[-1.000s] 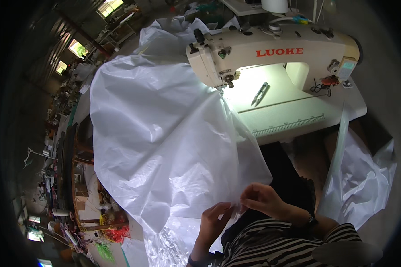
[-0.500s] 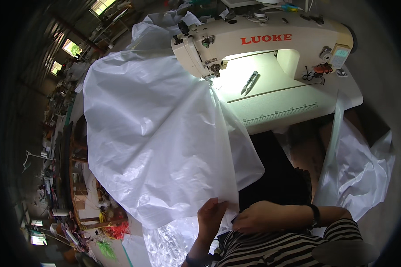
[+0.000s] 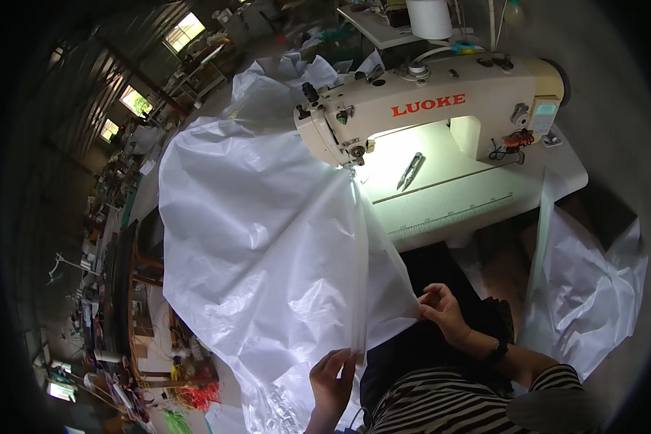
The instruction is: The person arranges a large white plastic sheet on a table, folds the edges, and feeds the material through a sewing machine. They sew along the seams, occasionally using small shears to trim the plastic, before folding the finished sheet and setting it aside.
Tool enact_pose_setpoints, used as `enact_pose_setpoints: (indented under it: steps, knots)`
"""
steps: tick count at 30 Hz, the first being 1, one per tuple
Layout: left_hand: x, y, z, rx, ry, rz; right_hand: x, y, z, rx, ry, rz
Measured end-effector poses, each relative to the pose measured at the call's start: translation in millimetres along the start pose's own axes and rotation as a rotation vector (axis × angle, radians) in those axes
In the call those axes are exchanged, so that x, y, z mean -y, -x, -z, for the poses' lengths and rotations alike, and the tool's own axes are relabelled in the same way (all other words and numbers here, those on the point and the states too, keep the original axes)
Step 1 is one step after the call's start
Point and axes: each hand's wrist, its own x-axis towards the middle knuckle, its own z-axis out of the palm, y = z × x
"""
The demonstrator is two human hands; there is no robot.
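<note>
A large sheet of white, slightly see-through plastic film [image 3: 267, 239] hangs from the sewing machine [image 3: 427, 94] toward my lap. Its top end lies under the machine's needle area, which a lamp lights. My left hand [image 3: 332, 380] pinches the folded lower edge of the film near my lap. Further right, my right hand [image 3: 445, 315] holds the right corner of the film between thumb and fingers. A dark band circles my right wrist. On the machine bed lies a pair of thread snips [image 3: 410, 171].
More white film [image 3: 582, 289] hangs at the right of the machine table. A white thread cone [image 3: 429, 18] stands behind the machine. Red strands [image 3: 199, 395] and green strands [image 3: 175, 422] lie at the lower left, near cluttered shelving.
My right hand has moved up and right, away from my left hand, and now grips the film's right corner. My left hand has moved slightly lower. The whole view has shifted.
</note>
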Motion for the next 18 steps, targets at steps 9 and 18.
enact_pose_setpoints:
  steps: [9,18]
  knots:
    - [-11.8,-12.9,-4.2,0.032,-0.088,-0.163,-1.5,10.0,-21.4,0.493,0.721,0.105]
    - [-29.0,-20.6,-12.7,0.290,-0.117,-0.246,78.6,56.9,-81.1,0.617,1.097,0.542]
